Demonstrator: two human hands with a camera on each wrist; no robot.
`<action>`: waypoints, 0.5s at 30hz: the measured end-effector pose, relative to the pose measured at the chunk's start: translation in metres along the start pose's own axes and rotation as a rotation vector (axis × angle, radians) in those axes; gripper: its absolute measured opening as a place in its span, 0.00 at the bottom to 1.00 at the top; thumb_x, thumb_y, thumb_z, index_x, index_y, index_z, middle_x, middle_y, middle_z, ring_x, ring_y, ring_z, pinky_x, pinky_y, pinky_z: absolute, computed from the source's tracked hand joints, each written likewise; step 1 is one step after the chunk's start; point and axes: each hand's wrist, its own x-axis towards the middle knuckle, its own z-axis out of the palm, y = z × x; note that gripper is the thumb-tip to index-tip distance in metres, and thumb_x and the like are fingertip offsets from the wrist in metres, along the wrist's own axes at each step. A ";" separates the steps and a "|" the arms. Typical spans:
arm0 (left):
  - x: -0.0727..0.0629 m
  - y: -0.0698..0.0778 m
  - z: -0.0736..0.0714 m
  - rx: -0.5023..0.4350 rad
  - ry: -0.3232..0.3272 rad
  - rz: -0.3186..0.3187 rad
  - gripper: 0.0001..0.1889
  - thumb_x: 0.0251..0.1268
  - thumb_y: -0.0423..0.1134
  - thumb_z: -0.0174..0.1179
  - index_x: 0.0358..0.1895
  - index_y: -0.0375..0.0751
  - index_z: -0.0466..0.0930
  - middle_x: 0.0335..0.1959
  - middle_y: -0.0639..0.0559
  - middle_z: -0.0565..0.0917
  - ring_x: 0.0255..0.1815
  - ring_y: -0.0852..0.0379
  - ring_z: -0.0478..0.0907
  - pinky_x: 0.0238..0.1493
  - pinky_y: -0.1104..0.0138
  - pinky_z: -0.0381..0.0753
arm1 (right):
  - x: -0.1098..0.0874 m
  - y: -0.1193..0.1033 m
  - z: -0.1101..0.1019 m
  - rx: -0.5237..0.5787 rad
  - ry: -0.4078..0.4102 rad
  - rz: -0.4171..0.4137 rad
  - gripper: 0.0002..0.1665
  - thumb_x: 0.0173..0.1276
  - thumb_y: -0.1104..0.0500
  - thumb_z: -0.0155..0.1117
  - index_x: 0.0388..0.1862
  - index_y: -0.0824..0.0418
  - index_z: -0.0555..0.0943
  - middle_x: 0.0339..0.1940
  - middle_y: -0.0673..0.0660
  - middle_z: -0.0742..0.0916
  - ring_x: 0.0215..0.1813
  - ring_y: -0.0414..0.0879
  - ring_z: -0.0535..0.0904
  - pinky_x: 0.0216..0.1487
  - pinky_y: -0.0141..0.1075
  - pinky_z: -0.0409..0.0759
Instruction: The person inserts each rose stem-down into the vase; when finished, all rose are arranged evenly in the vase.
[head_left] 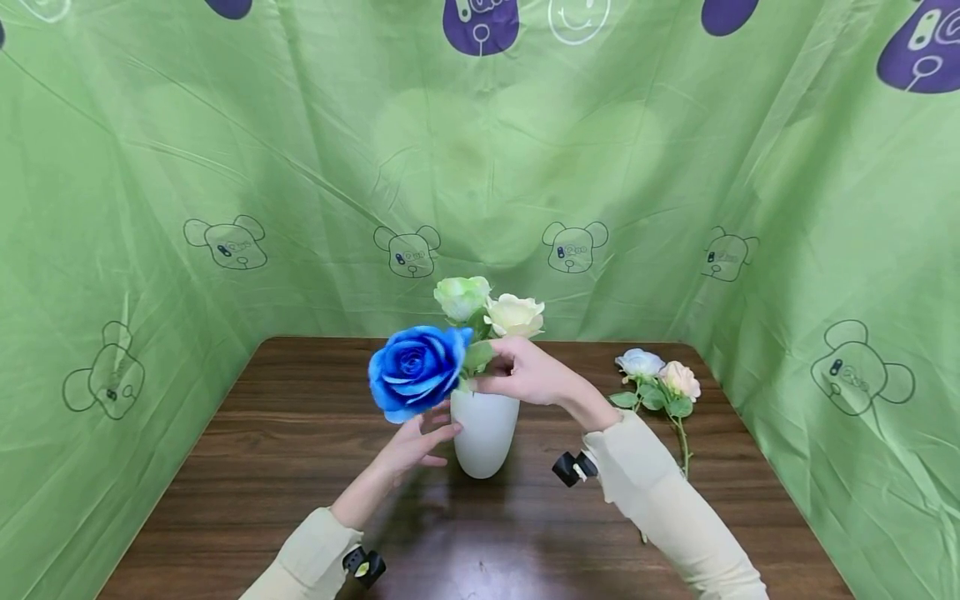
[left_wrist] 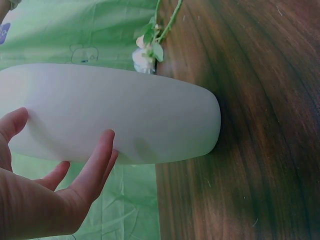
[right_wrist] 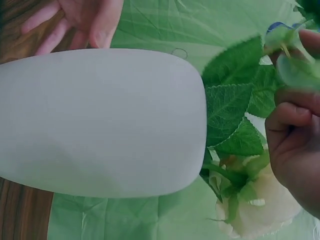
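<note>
On the left, a light-green fabric curtain with bear-face outlines (head_left: 150, 167) hangs beside and behind a dark-brown wood-grain table (head_left: 277, 433). The large blue rose with layered petals (head_left: 412, 367) leans out over the left side of the vase, above the left hand (head_left: 408, 444). That hand's fingers are spread wide at the vase's left wall and grip nothing; whether they touch it, I cannot tell. The smooth white tapered vase (head_left: 486, 437) stands upright mid-table, and from its mouth rise a pale-green ruffled flower (head_left: 461, 297) on the far side and a cream rose (head_left: 517, 315) to its right. The right hand (head_left: 531, 372) is above the rim, its grip narrow, pinching the blue rose's leafy stem; the stem's lower end is hidden. Farther right, a pale-blue rose (head_left: 639, 362) and a peach rose (head_left: 679, 380) lie side by side on the table, leaves overlapping, a stem running toward the near side.
</note>
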 end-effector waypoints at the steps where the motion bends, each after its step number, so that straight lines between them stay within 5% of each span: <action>1: 0.000 0.000 0.000 -0.001 0.001 0.001 0.34 0.55 0.43 0.61 0.62 0.35 0.57 0.58 0.33 0.62 0.55 0.37 0.64 0.36 0.51 0.76 | 0.000 -0.004 0.001 -0.016 0.013 -0.010 0.12 0.55 0.74 0.58 0.40 0.71 0.77 0.31 0.58 0.82 0.29 0.42 0.74 0.33 0.32 0.75; 3: -0.001 -0.001 0.001 0.002 0.006 0.002 0.33 0.55 0.42 0.60 0.61 0.33 0.58 0.57 0.33 0.64 0.56 0.37 0.63 0.37 0.51 0.76 | 0.000 -0.014 0.002 -0.052 0.038 -0.031 0.10 0.52 0.76 0.59 0.36 0.73 0.78 0.31 0.60 0.82 0.35 0.43 0.75 0.39 0.34 0.76; 9: 0.001 -0.002 0.001 -0.008 0.033 0.003 0.34 0.55 0.41 0.61 0.63 0.35 0.55 0.58 0.32 0.62 0.57 0.36 0.61 0.35 0.51 0.77 | 0.000 -0.027 0.005 -0.207 0.144 -0.080 0.13 0.47 0.76 0.63 0.35 0.71 0.79 0.31 0.58 0.82 0.32 0.43 0.74 0.34 0.33 0.74; 15: 0.001 -0.002 0.000 -0.005 0.034 0.001 0.36 0.54 0.41 0.62 0.65 0.39 0.53 0.60 0.33 0.60 0.57 0.36 0.61 0.34 0.52 0.77 | -0.003 -0.017 0.012 -0.108 0.247 -0.074 0.12 0.48 0.76 0.64 0.34 0.70 0.78 0.31 0.60 0.81 0.35 0.51 0.77 0.37 0.35 0.77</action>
